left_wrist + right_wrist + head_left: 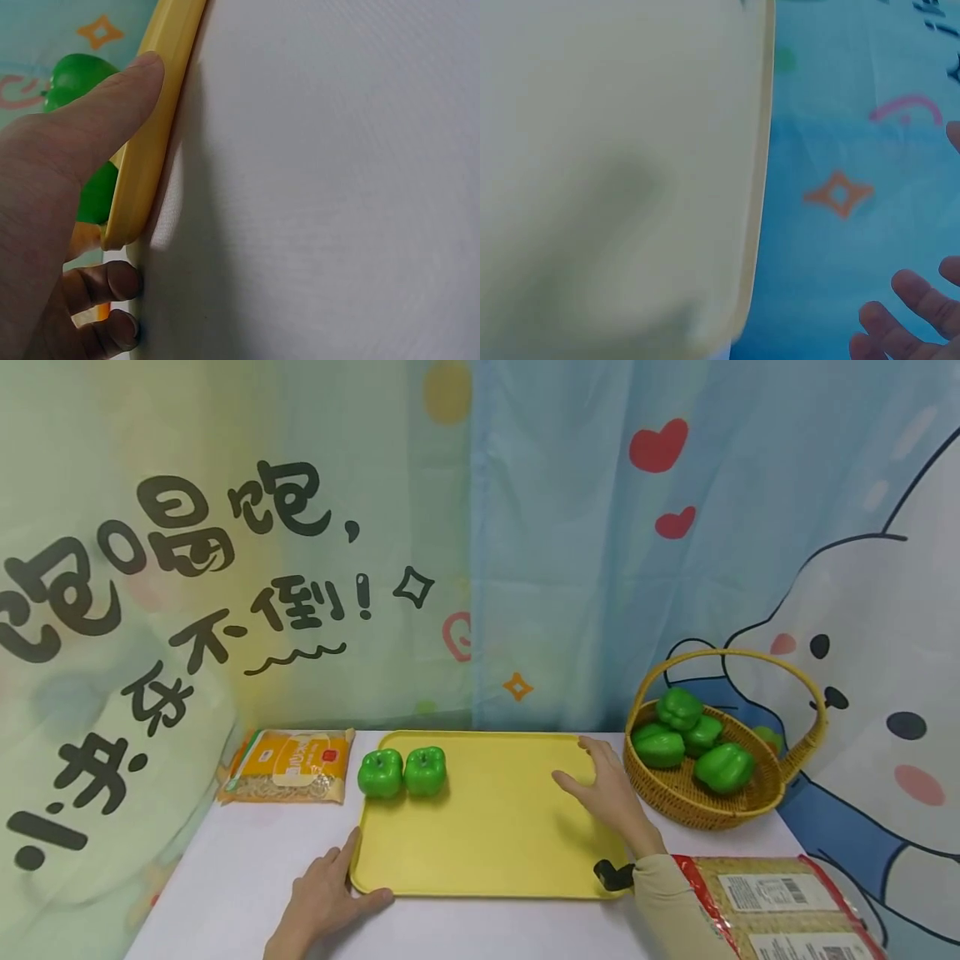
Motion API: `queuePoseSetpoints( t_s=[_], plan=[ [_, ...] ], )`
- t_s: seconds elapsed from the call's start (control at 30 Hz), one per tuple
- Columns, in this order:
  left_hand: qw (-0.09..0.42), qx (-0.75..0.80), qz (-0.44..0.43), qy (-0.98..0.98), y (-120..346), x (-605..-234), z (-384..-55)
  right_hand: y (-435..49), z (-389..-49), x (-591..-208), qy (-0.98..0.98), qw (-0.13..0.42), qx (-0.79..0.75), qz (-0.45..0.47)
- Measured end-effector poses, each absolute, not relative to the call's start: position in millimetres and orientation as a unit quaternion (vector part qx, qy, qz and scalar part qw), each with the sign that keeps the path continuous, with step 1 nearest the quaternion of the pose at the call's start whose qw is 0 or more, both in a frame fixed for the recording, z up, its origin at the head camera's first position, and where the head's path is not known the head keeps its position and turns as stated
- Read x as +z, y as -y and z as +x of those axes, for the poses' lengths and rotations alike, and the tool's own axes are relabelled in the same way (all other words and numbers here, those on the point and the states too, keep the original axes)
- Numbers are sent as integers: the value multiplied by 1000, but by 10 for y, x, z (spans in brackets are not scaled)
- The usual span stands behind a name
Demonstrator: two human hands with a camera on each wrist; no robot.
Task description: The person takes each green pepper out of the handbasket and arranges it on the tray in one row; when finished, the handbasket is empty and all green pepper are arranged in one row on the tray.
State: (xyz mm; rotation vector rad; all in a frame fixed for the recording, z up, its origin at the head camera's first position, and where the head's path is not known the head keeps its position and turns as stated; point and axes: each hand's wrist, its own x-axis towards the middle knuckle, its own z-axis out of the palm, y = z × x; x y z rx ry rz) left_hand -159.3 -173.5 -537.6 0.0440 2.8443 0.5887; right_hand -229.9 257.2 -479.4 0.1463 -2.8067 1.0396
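Observation:
At the front left corner of a yellow tray (495,827), my left hand (322,889) touches the rim, thumb along the front edge and fingers by the left side. The left wrist view shows that thumb (124,97) against the tray's outer wall. Two green bell peppers, a left one (381,773) and a right one (425,771), stand side by side in the tray's back left part. My right hand (611,793) hovers over the tray's right side with fingers spread, holding nothing. Right of it, a wicker basket (697,810) holds several green bell peppers (723,768).
An orange and yellow bag of grain-like food (285,767) lies left of the tray. A red-edged clear packet (787,902) lies at the front right, near my right sleeve. The basket's tall handle (813,735) arches up. A printed curtain (547,568) hangs behind the white table (225,877).

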Motion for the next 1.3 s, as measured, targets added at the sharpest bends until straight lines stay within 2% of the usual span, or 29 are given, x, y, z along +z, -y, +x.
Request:
queuePoseSetpoints(
  t_s=[0.13, 0.47, 0.67, 1.3],
  plan=[
    [128, 203, 8, -971, 1748, -5401, -1585, -2877, -2271, -4763, 938, 80, 337, 23],
    [127, 196, -2, -972, 1756, -5421, -1578, -3499, -2280, -4500, 945, 145, 293, -5],
    [131, 195, -3, -972, 1755, -5418, -1574, -3853, -2251, -4493, 948, 163, 273, -33],
    [136, 194, -2, -972, 1710, -5385, -1603, -4631, -2448, -4472, 961, 108, 238, -93]
  ],
)
